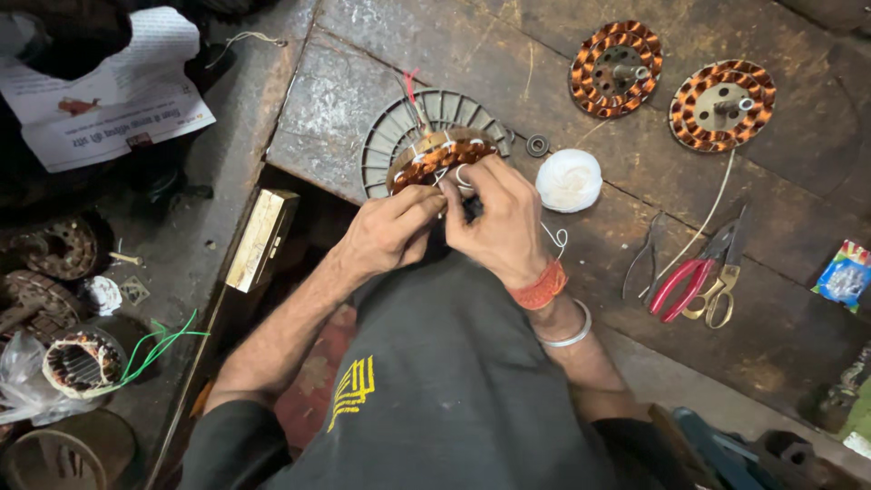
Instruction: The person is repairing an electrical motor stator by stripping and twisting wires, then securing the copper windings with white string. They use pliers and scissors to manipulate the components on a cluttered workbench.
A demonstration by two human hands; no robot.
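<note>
A round fan stator [442, 156] wound with copper wire is tilted on edge against a grey finned metal disc [390, 136]. My left hand [388, 231] pinches at the stator's lower rim. My right hand [499, 218], with an orange thread band and a metal bangle at the wrist, grips the stator beside it and holds a thin white thread [553, 238] that loops off toward a white thread ball [569, 180].
Two more copper-wound stators [616, 69] [722, 105] lie at the back of the worn workbench. Red-handled pliers [679, 281], scissors [721, 281] and a small bearing [537, 144] lie to the right. A wooden block [261, 238], a paper sheet [109, 91] and old motor parts [83, 361] sit left.
</note>
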